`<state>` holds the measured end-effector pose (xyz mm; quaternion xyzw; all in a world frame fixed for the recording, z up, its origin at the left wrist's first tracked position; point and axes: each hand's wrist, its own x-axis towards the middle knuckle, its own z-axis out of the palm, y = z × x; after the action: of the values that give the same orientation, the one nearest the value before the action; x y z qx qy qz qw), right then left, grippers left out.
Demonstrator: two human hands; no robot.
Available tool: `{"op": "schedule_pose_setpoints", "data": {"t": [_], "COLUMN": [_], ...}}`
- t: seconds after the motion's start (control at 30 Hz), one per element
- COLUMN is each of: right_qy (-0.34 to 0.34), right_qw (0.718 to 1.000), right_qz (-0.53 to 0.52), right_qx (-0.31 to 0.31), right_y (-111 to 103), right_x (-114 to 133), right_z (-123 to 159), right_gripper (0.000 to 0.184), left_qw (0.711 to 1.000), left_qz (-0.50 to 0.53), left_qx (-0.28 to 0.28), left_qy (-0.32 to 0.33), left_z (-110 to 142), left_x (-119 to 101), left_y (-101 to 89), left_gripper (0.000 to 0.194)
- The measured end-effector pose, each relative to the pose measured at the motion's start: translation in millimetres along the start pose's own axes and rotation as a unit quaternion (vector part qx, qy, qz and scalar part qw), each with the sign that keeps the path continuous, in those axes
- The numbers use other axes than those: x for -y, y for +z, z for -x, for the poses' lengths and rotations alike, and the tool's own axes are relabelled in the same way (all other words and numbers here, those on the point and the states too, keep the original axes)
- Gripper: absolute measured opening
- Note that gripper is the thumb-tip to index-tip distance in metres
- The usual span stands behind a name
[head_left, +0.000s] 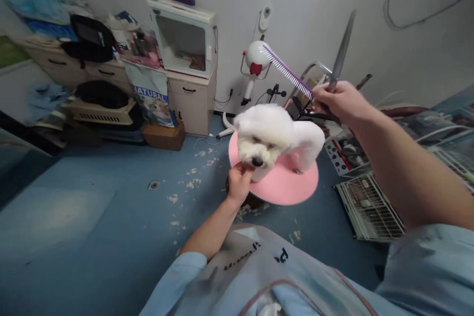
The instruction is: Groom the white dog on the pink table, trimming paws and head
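Observation:
A small white fluffy dog (276, 136) stands on a round pink grooming table (285, 185), facing me. My left hand (239, 180) is closed under its chin, pinching the fur of the muzzle. Raised above and behind the dog's back, my right hand (338, 101) is closed on a purple comb (287, 71) that points up to the left and on a pair of long scissors (342, 49) that point upward. Neither tool touches the dog.
Clipped white fur (192, 182) lies scattered on the blue floor. A white cabinet with a drying box (183, 39) stands at the back wall, a stand dryer (255, 59) beside it. A wire cage (370, 207) lies on the floor at right. Bags and a carrier clutter the left.

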<state>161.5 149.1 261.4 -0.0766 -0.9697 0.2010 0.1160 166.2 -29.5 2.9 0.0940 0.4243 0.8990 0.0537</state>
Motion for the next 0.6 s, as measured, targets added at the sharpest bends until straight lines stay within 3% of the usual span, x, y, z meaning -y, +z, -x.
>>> {"op": "schedule_pose_setpoints", "data": {"t": [0.03,0.17,0.27,0.4,0.53,0.6], "right_qy": [0.009,0.009,0.018,0.032,0.03,0.043], "right_qw": [1.0,0.995,0.999,0.994,0.995,0.993], "right_qz": [0.018,-0.001,-0.018,-0.039,-0.098,-0.103], "right_qx": [-0.006,0.1,0.023,0.099,-0.001,0.03], "right_y": [-1,0,4,9,18,26], "right_x": [2,5,3,-11,-39,-54], "right_z": [-4,-17,-21,-10,11,20], "right_gripper": [0.037,0.036,0.036,0.033,0.037,0.035], "left_qw": [1.0,1.0,0.999,0.999,1.0,1.0], "left_qz": [0.004,0.015,0.022,0.024,0.006,0.001], "left_qx": [-0.001,-0.018,-0.03,-0.036,-0.029,-0.03], "left_qy": [0.004,0.011,0.007,0.005,0.001,-0.006], "left_z": [0,2,5,10,15,18], "left_x": [0,-4,-7,-3,2,3], "left_y": [-0.4,-1.5,-3.8,-6.4,-2.7,1.0], "left_gripper": [0.031,0.033,0.033,0.029,0.022,0.02]}}
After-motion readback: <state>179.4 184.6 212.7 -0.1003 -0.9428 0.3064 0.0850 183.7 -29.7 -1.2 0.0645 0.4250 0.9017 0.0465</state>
